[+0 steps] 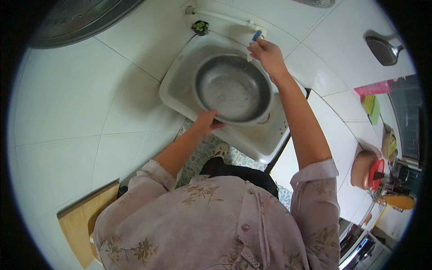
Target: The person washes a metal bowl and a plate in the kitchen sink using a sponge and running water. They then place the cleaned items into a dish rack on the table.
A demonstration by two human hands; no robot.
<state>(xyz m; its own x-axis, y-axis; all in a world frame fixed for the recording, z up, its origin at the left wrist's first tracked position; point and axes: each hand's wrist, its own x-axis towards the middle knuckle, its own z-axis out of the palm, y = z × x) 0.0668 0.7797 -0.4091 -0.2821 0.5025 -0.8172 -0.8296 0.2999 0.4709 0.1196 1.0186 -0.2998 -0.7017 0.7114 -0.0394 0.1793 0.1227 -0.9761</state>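
A round grey metal pan [233,89] with a loop handle at its lower right is held over the white ceramic sink [177,64]. My left hand [206,123] grips its near left rim, thumb on top and fingers underneath. The inside of the pan looks wet, with a whitish sheen. At the wall tap [250,57], my right hand [268,57] has its fingers bent around the lower end of the blue tap lever [257,35]. Whether these fingers hold the lever or only touch it is unclear. The hand partly hides the tap.
A small potted plant [200,27] stands at the sink's back corner. White pipe [221,17] runs along the tiled wall to the tap. A spatula [383,50] hangs at right. Beyond the white counter [317,135] are a sponge [370,106] and a copper-coloured pot [362,170]. A wooden board [82,222] leans at lower left.
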